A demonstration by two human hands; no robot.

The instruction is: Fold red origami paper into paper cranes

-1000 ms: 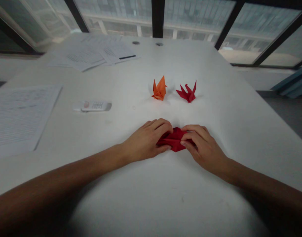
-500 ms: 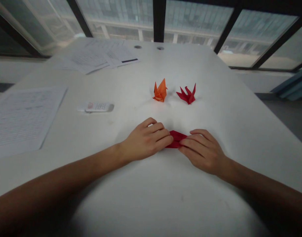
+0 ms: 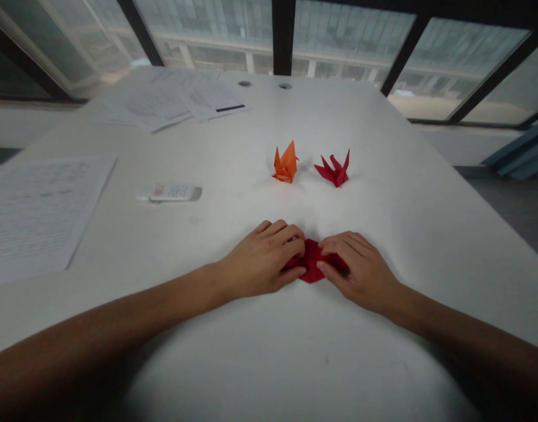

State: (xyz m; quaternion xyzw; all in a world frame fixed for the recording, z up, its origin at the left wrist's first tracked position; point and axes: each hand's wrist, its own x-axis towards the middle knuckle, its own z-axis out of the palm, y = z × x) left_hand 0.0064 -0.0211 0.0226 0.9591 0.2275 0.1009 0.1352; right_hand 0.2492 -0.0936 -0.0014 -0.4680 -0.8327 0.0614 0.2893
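A folded piece of red origami paper (image 3: 312, 264) lies on the white table between my hands, partly hidden by the fingers. My left hand (image 3: 269, 258) grips its left end, thumb at the near side and fingers curled over the far side. On the right end, my right hand (image 3: 357, 266) holds the paper between thumb and fingers. Beyond the hands stand an orange paper crane (image 3: 286, 164) and, to its right, a red paper crane (image 3: 334, 170).
A white tube with printed lettering (image 3: 172, 192) lies left of the cranes. Printed sheets (image 3: 44, 205) cover the table's left side, and more papers (image 3: 163, 97) lie at the far left. Two round cable holes sit near the far edge, before the windows.
The red paper has been spread wider, its near part now bulging toward me. Both thumbs have shifted to its near side, and my left hand has come slightly nearer.
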